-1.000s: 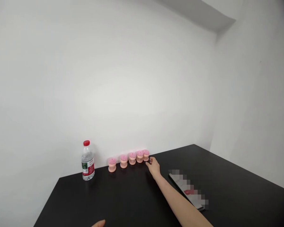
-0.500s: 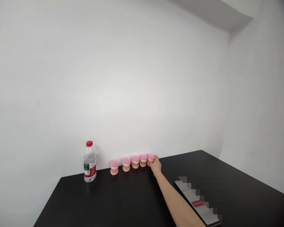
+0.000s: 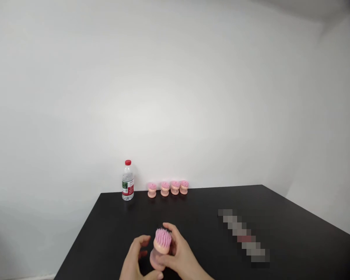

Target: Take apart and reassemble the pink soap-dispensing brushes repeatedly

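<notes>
Out in front of the water bottle (image 3: 128, 182), at the near edge of the black table (image 3: 210, 206), the hands are up and working! Left hand (image 3: 132, 258) first: half open, fingers (image 3: 142, 242) curled and just beside the pink-bristled brush (image 3: 162, 243), with the thumb low by the brush's base. Touching or not? Can't tell from here. Now the brush itself, tilted in the middle of the action, dense pink bristles up top on a peach head, rounded pink base down low. And the right hand (image 3: 179, 252) has hold of it, curved closed around the side, fingers (image 3: 167, 226) reaching over from the right! Back beyond them, right of the water bottle, 4 more brushes (image 3: 175, 187) stand upright in a row along the far table edge, bristles up. Farther right, a flat strip (image 3: 243, 235) lies on the table, too pixelated to name.
</notes>
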`<state>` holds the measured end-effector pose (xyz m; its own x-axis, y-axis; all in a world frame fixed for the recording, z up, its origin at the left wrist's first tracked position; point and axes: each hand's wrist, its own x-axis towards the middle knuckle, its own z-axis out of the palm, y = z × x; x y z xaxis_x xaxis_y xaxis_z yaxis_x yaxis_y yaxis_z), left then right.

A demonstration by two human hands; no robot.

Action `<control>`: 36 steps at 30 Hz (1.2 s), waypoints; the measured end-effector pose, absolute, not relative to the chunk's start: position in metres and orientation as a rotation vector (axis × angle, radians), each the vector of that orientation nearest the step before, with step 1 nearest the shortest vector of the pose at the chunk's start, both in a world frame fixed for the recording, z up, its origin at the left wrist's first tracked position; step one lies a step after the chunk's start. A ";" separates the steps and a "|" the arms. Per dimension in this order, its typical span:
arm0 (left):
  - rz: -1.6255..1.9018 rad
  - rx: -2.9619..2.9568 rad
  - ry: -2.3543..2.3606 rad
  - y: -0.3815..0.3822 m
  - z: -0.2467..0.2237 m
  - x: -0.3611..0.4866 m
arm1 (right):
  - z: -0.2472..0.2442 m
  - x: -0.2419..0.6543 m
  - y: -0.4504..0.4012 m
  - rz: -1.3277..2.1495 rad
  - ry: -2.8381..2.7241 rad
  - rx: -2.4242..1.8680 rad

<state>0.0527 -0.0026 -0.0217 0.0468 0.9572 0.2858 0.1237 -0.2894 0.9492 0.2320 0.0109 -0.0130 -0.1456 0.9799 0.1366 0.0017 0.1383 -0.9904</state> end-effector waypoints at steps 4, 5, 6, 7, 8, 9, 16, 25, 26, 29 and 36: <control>1.170 1.569 0.989 -0.011 -0.001 0.051 | -0.006 0.218 -0.005 1.259 -1.391 -1.044; 1.164 1.579 1.007 -0.013 0.004 0.051 | -0.005 0.218 -0.006 1.287 -1.395 -1.020; 1.170 1.597 1.048 -0.016 0.008 0.050 | -0.004 0.218 -0.006 1.314 -1.397 -0.992; 1.180 1.626 1.105 -0.018 0.012 0.050 | -0.004 0.219 -0.006 1.328 -1.404 -0.964; 1.191 1.669 1.165 -0.021 0.014 0.050 | -0.004 0.220 -0.007 1.319 -1.412 -0.948; 1.205 1.730 1.217 -0.023 0.015 0.050 | -0.003 0.220 -0.008 1.285 -1.426 -0.948; 1.369 2.076 1.195 -0.033 0.001 0.062 | 0.003 0.224 -0.020 1.045 -1.524 -1.090; 0.916 1.998 1.346 -0.030 0.013 0.057 | 0.024 0.244 -0.028 1.023 -1.845 -0.879; 0.899 1.945 1.327 -0.029 0.015 0.056 | 0.025 0.247 -0.028 1.045 -1.888 -0.826; 0.904 1.840 1.292 -0.029 0.019 0.055 | 0.019 0.252 -0.026 1.182 -1.820 -0.840; 0.918 2.029 1.304 -0.032 0.015 0.060 | 0.010 0.250 -0.021 1.177 -1.701 -1.121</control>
